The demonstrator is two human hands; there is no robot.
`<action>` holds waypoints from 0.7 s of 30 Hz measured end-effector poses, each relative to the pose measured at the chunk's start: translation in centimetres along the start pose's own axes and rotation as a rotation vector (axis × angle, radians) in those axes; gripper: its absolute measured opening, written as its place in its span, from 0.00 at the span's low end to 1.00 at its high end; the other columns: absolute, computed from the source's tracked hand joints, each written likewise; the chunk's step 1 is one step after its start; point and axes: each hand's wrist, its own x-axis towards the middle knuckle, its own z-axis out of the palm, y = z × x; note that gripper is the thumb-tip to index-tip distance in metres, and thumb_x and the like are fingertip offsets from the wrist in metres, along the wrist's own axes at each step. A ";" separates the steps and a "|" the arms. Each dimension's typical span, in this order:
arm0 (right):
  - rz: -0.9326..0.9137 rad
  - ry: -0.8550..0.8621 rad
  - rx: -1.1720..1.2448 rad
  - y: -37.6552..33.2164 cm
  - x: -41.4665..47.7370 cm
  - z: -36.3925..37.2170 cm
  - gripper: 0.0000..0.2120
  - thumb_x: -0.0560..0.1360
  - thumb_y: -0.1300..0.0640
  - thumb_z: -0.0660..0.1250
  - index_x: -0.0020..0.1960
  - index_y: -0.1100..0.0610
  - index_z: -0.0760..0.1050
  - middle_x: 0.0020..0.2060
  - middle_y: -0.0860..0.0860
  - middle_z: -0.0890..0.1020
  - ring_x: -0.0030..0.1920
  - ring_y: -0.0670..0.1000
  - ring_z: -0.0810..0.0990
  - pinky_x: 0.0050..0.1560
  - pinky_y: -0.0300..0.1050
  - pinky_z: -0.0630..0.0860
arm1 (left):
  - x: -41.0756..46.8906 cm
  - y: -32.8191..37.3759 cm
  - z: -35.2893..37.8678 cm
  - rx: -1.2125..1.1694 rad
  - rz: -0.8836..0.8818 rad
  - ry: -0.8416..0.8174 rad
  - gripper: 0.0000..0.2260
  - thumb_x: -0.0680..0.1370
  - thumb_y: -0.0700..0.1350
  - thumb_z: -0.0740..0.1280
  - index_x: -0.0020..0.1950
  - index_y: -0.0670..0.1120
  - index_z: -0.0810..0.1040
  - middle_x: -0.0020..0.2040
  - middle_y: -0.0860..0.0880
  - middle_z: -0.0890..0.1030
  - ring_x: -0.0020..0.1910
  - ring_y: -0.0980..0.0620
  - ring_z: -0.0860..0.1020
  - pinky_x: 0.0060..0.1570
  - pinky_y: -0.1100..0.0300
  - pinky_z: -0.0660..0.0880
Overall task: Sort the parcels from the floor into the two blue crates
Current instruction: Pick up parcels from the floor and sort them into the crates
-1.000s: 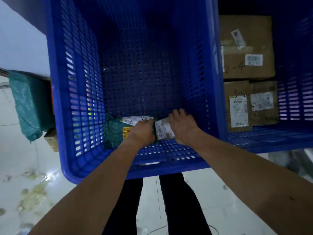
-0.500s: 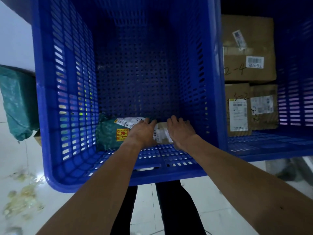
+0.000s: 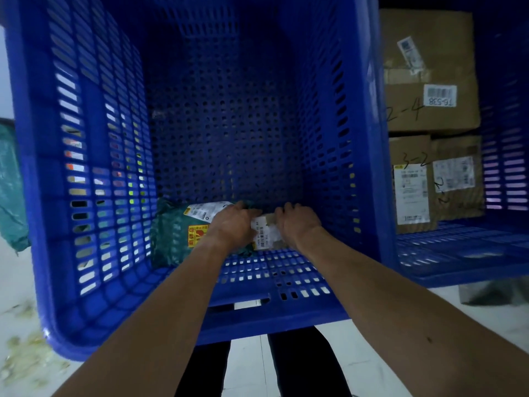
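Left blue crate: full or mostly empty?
Mostly empty: the left blue crate holds only a green bag parcel and a small labelled parcel gripped by the left hand and right hand; its remaining floor is bare.

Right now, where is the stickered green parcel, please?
Head view: the green parcel lies in the left crate's near left corner, beside the small box between the left hand and right hand.

This looks like a parcel-sorting depot or courier storeroom. The right blue crate [image 3: 458,253] holds cardboard boxes [image 3: 429,53] bearing barcode shipping labels [image 3: 440,94] and handwritten codes [image 3: 415,160]. The left blue crate [image 3: 86,282], standing on a pale floor [image 3: 372,368], holds a labelled green poly mailer [image 3: 171,239].
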 end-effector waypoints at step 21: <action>0.023 0.088 0.498 0.3 -6.1 -1.0 0.39 0.81 0.52 0.64 0.81 0.63 0.45 0.75 0.62 0.62 0.72 0.63 0.65 0.69 0.58 0.66 | -4.1 1.3 -3.0 0.001 -0.043 -0.169 0.31 0.81 0.54 0.63 0.81 0.58 0.53 0.82 0.44 0.53 0.74 0.41 0.68 0.69 0.47 0.70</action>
